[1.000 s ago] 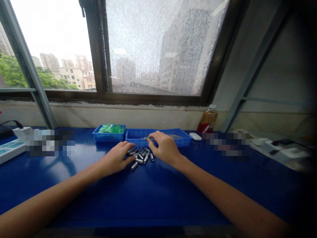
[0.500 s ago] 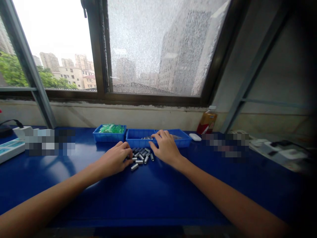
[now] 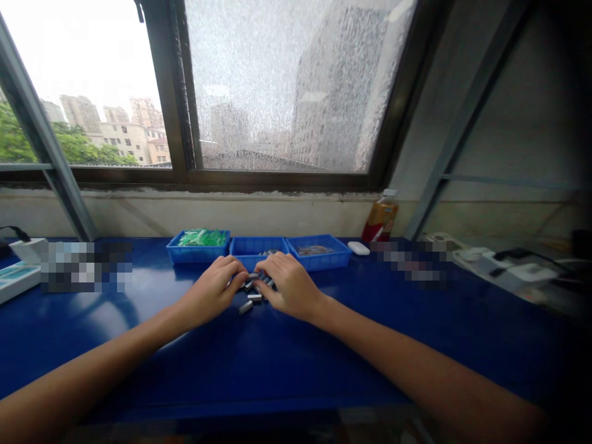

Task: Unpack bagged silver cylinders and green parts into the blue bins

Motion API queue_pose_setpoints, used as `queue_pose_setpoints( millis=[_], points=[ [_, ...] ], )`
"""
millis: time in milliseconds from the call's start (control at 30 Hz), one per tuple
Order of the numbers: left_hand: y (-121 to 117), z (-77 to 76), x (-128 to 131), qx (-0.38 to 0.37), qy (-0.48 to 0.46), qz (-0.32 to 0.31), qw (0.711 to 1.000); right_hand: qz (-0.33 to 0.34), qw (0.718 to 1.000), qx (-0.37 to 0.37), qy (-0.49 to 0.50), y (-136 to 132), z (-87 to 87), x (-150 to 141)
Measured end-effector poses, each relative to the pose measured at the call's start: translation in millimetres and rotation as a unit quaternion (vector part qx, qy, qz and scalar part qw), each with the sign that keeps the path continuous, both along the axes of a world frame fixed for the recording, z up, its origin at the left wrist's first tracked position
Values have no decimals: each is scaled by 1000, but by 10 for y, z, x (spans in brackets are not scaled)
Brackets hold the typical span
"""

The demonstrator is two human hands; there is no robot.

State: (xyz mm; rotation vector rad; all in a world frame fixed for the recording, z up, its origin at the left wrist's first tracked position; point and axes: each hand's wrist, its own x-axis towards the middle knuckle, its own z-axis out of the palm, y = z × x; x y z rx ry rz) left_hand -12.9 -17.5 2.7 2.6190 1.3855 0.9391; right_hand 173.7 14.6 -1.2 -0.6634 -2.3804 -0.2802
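Note:
Over a pile of short silver metal pieces [image 3: 254, 298], my two hands meet with fingertips close together. My left hand [image 3: 213, 288] is closed, pinching one silver piece [image 3: 252, 276] by its left end. At the other end of that piece, the thumb and fingers of my right hand [image 3: 291, 285] close around it. Part of the pile is hidden beneath the fingers. One loose piece [image 3: 246, 307] lies nearest to me on the blue table [image 3: 277, 364]. Just behind the hands stands a blue bin [image 3: 245, 248] with some silver pieces at its right side.
To the left, another blue bin [image 3: 185, 254] holds green-looking small packets. A third bin [image 3: 340, 258], on the right, contains thin pieces. Beyond it are a white case [image 3: 359, 248] and a bottle [image 3: 380, 219]. Power strips [image 3: 18, 280] and chargers [image 3: 527, 276] sit at the sides.
My right hand has come from the bin's front edge down and left to the silver piece at my left hand. The view has shifted slightly.

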Motion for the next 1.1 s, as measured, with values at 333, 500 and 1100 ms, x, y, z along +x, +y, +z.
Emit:
queue_pose_setpoints(
  millis=[333,500,1100],
  points=[
    [-75,43,23,-19,-28,-2,999,-2,1000,-7,17,-8,3,0],
    [-84,51,19,2,-36,2,999,7,999,-24,34,-19,19,-2],
    [29,-20,-269,-83,215,119,966,-157,983,6,92,408,24,232]
  ],
)
